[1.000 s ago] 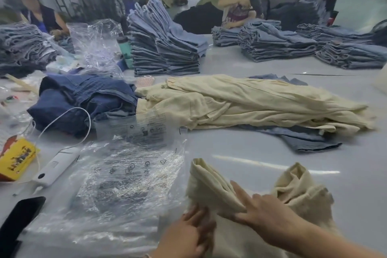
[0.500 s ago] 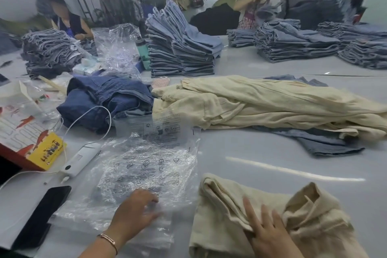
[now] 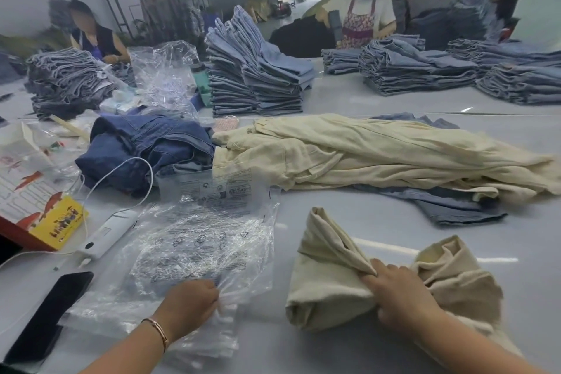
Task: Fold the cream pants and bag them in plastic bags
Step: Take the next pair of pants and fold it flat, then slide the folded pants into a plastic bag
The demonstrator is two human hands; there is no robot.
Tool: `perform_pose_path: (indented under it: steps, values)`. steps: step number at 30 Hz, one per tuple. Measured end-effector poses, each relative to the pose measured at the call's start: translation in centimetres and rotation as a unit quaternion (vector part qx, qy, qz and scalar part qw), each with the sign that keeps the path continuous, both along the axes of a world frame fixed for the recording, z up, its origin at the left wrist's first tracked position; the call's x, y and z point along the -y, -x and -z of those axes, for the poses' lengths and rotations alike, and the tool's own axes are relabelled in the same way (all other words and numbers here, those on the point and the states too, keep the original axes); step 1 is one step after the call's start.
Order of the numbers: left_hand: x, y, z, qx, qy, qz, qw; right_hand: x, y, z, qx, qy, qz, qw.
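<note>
Folded cream pants (image 3: 343,288) sit near you on the right, bunched under your right hand (image 3: 403,294), whose fingers clutch a soft fold. The light, limp cloth likely needs support underneath. Its long axis runs left-right. Your left hand (image 3: 191,302) pinches thin, slippery plastic bags (image 3: 200,252) beside it.

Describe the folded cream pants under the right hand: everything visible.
The folded cream pants are a soft, woven-looking bundle on the grey table, right of the plastic bags. The fold is loose: one corner sticks up, and the right end is bunched. The right hand grips a fold on top. The left hand is apart, pinching a bag.
</note>
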State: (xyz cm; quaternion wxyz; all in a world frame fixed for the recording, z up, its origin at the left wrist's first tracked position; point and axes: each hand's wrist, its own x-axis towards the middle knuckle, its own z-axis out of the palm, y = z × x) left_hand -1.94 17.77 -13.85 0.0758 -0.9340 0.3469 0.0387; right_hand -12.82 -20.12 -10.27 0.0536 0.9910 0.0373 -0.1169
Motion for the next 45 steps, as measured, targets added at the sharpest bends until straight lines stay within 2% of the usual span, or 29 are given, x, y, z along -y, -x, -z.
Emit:
perform_pose_path:
  steps: [2, 5, 7, 8, 9, 12, 17, 24, 30, 31, 33, 35, 36, 38, 42, 45]
  values:
    - [0.4, 0.0, 0.1, -0.024, -0.007, -0.014, 1.0, 1.5, -0.4, -0.1, 0.007, -0.011, 0.019, 1.0]
    - [1.4, 0.1, -0.4, -0.051, -0.064, -0.03, 0.996, 3.1, -0.6, 0.2, 0.019, -0.008, 0.042, 0.999]
    - [2.5, 0.5, -1.0, -0.047, -0.1, -0.011, 0.994, 3.7, -0.6, 0.6, 0.028, -0.007, 0.046, 0.999]
    - [3.1, 0.4, -1.0, 0.004, -0.106, 0.004, 0.994, 3.8, -0.6, 0.8, 0.029, -0.007, 0.041, 0.999]
    - [3.6, 0.5, -1.0, -0.01, -0.112, -0.004, 0.994, 3.9, -0.6, 1.1, 0.029, -0.007, 0.036, 0.999]
    - [5.2, 0.1, -0.6, -0.015, -0.029, -0.077, 0.996, 4.4, -0.8, 1.6, 0.034, -0.016, 0.029, 0.999]
    - [11.1, 0.2, -2.3, -0.093, 0.147, -0.104, 0.979, 4.7, -0.9, 1.7, 0.047, -0.036, 0.048, 0.997]
    - [17.4, 2.4, -2.2, -0.202, 0.333, -0.212, 0.896, 9.5, 0.4, 1.8, 0.102, -0.058, 0.188, 0.975]
    - [21.4, 4.3, -1.0, -0.272, 0.414, -0.229, 0.838, 12.2, 2.2, 2.4, 0.104, -0.04, 0.196, 0.974]
    - [21.8, 4.7, -0.8, -0.281, 0.401, -0.217, 0.844, 12.2, 2.3, 2.5, 0.105, -0.04, 0.193, 0.975]
    - [21.6, 5.4, -0.1, -0.243, 0.313, -0.176, 0.901, 12.3, 2.3, 2.4, 0.106, -0.042, 0.193, 0.975]
    - [20.2, 6.4, 0.3, -0.138, 0.207, -0.131, 0.96, 12.5, 2.3, 2.3, 0.107, -0.04, 0.196, 0.974]
    - [19.3, 7.0, 0.5, -0.096, 0.168, -0.12, 0.974, 12.5, 2.4, 2.3, 0.108, -0.039, 0.197, 0.974]
    - [17.3, 8.4, 0.9, -0.057, 0.114, -0.109, 0.986, 12.6, 2.5, 2.4, 0.108, -0.031, 0.196, 0.974]
    - [16.0, 10.4, 1.4, 0.034, 0.032, -0.002, 0.999, 12.3, 2.6, 2.5, 0.115, -0.014, 0.195, 0.974]
    - [16.6, 10.3, 1.0, 0.039, 0.035, 0.0, 0.999, 12.7, 2.6, 2.4, 0.122, -0.025, 0.207, 0.97]
